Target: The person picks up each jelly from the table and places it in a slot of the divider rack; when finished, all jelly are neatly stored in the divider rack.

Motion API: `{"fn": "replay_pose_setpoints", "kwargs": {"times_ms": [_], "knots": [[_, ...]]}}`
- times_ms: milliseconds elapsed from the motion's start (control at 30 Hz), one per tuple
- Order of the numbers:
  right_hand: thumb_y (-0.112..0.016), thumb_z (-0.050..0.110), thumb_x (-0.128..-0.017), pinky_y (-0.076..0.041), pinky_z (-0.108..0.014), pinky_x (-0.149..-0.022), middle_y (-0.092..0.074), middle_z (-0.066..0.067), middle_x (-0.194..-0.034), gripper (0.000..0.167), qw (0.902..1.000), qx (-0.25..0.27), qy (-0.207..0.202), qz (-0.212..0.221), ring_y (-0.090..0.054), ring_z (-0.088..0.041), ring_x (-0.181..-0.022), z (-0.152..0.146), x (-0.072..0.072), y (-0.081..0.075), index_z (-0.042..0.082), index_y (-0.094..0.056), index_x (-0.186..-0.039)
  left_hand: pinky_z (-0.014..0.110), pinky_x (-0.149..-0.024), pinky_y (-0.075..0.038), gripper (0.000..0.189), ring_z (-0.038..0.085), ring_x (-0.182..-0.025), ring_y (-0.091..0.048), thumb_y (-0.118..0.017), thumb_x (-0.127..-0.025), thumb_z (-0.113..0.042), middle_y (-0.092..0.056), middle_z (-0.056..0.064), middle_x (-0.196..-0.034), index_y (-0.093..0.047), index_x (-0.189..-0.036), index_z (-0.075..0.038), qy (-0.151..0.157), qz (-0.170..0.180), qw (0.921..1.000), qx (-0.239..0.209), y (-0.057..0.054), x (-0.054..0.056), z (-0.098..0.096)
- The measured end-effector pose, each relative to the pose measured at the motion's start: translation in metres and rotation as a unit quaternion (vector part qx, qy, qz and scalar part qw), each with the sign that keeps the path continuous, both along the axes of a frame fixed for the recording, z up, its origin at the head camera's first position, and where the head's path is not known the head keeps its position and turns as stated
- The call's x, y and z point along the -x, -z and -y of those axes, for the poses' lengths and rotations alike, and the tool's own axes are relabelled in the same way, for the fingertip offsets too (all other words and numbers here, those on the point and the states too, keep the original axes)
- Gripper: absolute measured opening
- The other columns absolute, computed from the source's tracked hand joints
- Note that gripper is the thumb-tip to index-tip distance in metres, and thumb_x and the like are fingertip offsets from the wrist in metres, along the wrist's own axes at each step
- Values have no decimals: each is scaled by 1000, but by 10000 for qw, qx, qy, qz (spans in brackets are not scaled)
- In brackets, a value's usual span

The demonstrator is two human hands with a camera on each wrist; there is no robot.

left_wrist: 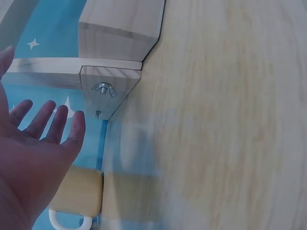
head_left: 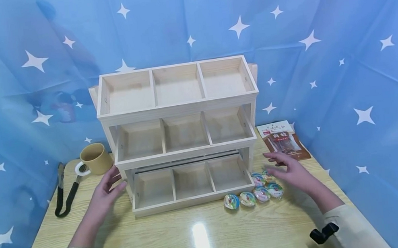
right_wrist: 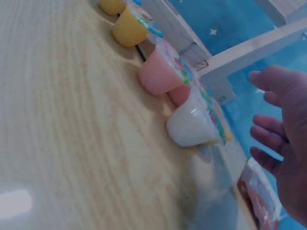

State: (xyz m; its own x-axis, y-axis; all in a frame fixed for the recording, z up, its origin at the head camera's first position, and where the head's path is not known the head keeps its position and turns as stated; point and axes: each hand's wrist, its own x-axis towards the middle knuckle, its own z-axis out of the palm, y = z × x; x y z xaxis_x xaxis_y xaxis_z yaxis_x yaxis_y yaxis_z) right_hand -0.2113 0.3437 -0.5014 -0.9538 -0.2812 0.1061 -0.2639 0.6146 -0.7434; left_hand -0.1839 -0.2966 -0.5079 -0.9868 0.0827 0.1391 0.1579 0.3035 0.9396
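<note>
A pale wooden rack with three stepped tiers [head_left: 184,154], each split into three bare compartments, stands at the middle of the table. My left hand [head_left: 107,192] hovers at its lower left side, fingers loosely bent and holding nothing. In the left wrist view, a wing nut [left_wrist: 102,88] shows on the rack's side, beyond the fingers [left_wrist: 57,122]. My right hand [head_left: 291,169] is off the rack's right side, also holding nothing, above several small jelly cups [head_left: 261,194] with printed lids. In the right wrist view, a white jelly cup [right_wrist: 189,125] is nearest that hand.
Behind the left hand stands a tan mug [head_left: 97,159] with a white handle. Black-handled tongs [head_left: 69,198] lie at the table's left edge. A red-and-white snack packet [head_left: 284,141] lies at the back right. Blue starred cloth [head_left: 188,20] hangs behind and along both sides.
</note>
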Motion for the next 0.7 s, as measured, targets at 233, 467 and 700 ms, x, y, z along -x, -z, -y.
{"fn": "replay_pose_setpoints", "kwargs": {"times_ms": [233,467,700], "knots": [[-79,20,-105,-54,-67,-107,-59,-23,-152,60,9998,38,-215,22,-62,-48,-132,-3,-11,7,4,-56,-158,12,-102,-47,64,8,-134,-51,-67,-113,-14,-49,20,-163,-39,-170,-7,-76,-194,9997,90,6,1,-3],[-80,23,-105,-60,-49,-99,-68,-17,-140,58,9998,-155,-131,60,-67,-35,-121,-3,-11,20,3,-59,-154,14,-96,-53,55,3,-123,-60,-68,-112,-16,-59,22,-153,-49,-162,-2,-246,-324,9990,194,8,2,-6],[-81,30,-105,-60,-41,-94,-72,-11,-133,49,9988,-381,83,301,-69,-27,-114,0,-9,21,2,-68,-143,15,-94,-55,50,3,-119,-63,-71,-111,-15,-63,20,-146,-56,-157,-3,-363,-380,9984,222,9,5,-6]]}}
